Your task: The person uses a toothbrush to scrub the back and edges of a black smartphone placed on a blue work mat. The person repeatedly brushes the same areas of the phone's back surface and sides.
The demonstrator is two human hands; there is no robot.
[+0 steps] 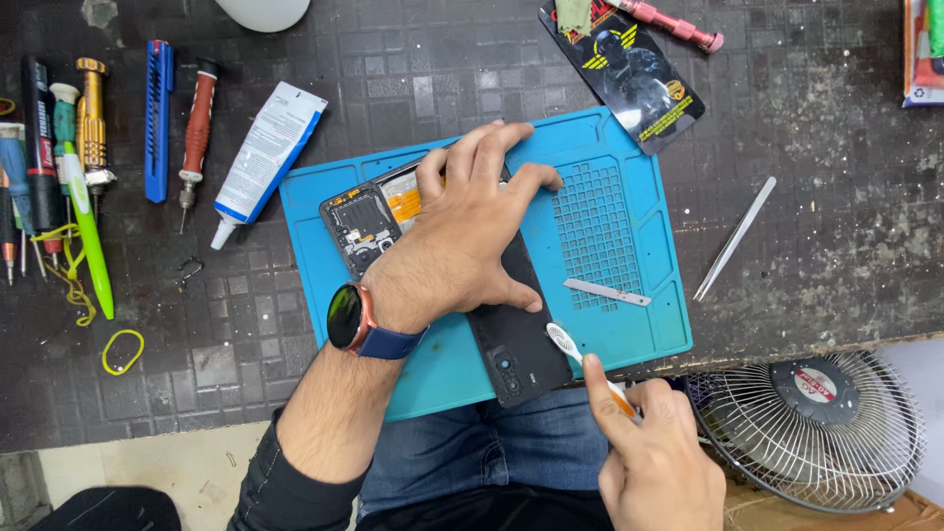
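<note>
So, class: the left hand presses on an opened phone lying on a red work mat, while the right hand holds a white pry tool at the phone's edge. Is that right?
Not quite: the work mat is blue, not red, as the head view shows. The rest holds: the left hand presses on the opened phone, and the right hand holds a white pry tool at the phone's edge.

A white glue tube (265,157) with a blue band and printed label is laid left of the blue mat. A black flat package (629,74) with yellow markings is seen far, and a colourful packet (924,49) is cut off far right.
</note>
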